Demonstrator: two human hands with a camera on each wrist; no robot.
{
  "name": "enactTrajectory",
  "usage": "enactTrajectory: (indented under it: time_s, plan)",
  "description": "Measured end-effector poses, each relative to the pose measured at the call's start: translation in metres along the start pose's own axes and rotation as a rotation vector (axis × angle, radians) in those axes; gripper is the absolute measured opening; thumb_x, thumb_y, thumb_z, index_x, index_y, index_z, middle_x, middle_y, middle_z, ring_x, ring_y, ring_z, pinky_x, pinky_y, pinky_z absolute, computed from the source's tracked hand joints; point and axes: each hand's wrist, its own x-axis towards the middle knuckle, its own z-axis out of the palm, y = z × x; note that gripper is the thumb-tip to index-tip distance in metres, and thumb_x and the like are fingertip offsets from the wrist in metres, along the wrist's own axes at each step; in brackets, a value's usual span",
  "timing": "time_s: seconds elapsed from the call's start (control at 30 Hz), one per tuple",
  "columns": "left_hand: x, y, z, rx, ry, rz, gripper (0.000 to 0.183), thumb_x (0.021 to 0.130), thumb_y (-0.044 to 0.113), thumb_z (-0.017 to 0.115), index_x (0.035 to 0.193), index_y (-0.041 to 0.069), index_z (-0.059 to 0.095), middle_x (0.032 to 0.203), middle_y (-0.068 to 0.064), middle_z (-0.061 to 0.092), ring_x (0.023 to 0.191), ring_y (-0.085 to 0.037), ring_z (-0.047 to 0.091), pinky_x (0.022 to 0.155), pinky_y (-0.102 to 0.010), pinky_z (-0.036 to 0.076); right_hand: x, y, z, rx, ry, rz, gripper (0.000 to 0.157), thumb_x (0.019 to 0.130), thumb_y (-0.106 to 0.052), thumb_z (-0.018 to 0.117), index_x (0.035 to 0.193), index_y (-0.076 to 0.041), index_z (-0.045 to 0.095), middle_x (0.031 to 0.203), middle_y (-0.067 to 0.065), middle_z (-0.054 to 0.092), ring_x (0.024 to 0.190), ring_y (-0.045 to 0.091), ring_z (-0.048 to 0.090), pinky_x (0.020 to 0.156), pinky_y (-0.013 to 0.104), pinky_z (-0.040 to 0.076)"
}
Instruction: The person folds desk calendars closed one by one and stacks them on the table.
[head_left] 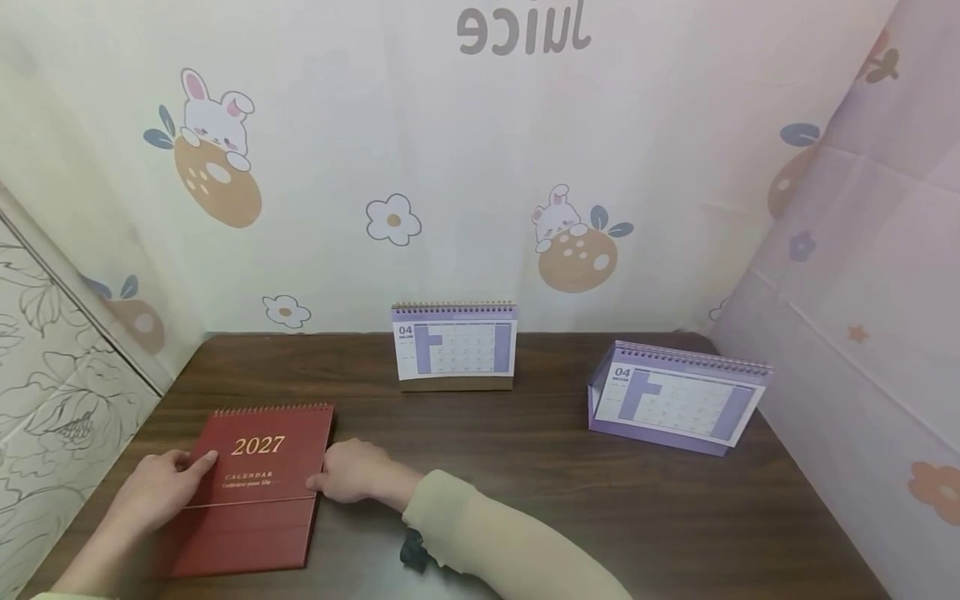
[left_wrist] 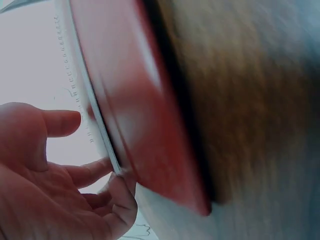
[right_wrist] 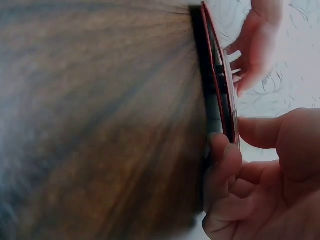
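A red desk calendar [head_left: 262, 533] with gold "2027" lettering lies at the left front of the table, its spiral binding at the far edge. My left hand [head_left: 156, 487] holds its left side, thumb over the cover. In the left wrist view, curled fingers [left_wrist: 122, 200] meet the calendar's edge. On the opposite side, my right hand [head_left: 360, 472] pinches the right edge. The right wrist view shows that thumb [right_wrist: 260, 132] on the cover and fingers curled beneath, with a narrow gap between the calendar's red boards [right_wrist: 215, 65].
Two desk calendars showing "04" stand farther back: one with a brown base [head_left: 456, 350] at centre, one with a purple base [head_left: 678, 396] at right. A patterned curtain [head_left: 465, 150] hangs behind the dark wooden table [head_left: 540, 467]. A black device [head_left: 414, 552] sits by my right sleeve.
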Motion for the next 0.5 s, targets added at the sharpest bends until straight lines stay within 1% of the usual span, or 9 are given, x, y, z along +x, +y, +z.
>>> enactTrajectory:
  time_s: [0.13,0.23,0.3,0.4,0.5]
  plan:
    - [0.001,-0.004,0.002,-0.003,-0.007,-0.008,0.079,0.105,0.051,0.034,0.119,-0.025,0.046,0.108,-0.044,0.051,0.105,-0.056,0.047,0.084,-0.063,0.043,0.003,-0.005,0.003,-0.062,-0.001,0.006,0.042,0.100,-0.047,0.053,0.070,-0.021,0.064,0.068,-0.005,0.056,0.058,0.012,0.050,0.052,0.031,0.042]
    - [0.001,-0.006,0.001,-0.008,-0.007,0.003,0.080,0.104,0.052,0.034,0.118,-0.025,0.047,0.107,-0.043,0.052,0.104,-0.054,0.049,0.083,-0.062,0.044,0.004,-0.006,0.004,-0.067,-0.001,0.011,0.044,0.100,-0.047,0.053,0.068,-0.020,0.063,0.065,-0.005,0.054,0.057,0.012,0.050,0.051,0.031,0.042]
    - [0.001,-0.006,0.001,-0.014,0.001,0.006,0.081,0.104,0.053,0.035,0.119,-0.025,0.048,0.108,-0.044,0.051,0.104,-0.055,0.050,0.082,-0.062,0.044,0.003,-0.004,0.004,-0.048,0.003,0.015,0.047,0.100,-0.048,0.054,0.063,-0.019,0.058,0.061,-0.004,0.050,0.054,0.011,0.047,0.049,0.030,0.040]
    - [0.001,-0.006,0.000,-0.006,0.049,0.012,0.082,0.102,0.055,0.037,0.121,-0.024,0.048,0.113,-0.046,0.049,0.104,-0.060,0.050,0.081,-0.063,0.044,0.002,-0.001,0.004,0.005,0.014,0.011,0.051,0.098,-0.047,0.057,0.057,-0.018,0.052,0.052,-0.005,0.043,0.048,0.009,0.043,0.045,0.027,0.035]
    - [-0.002,-0.004,0.001,0.005,0.121,0.011,0.081,0.101,0.056,0.041,0.124,-0.021,0.047,0.117,-0.046,0.045,0.105,-0.064,0.044,0.081,-0.066,0.041,-0.001,0.005,0.002,0.068,0.028,-0.011,0.053,0.097,-0.046,0.060,0.054,-0.018,0.049,0.047,-0.007,0.036,0.043,0.007,0.037,0.042,0.025,0.029]
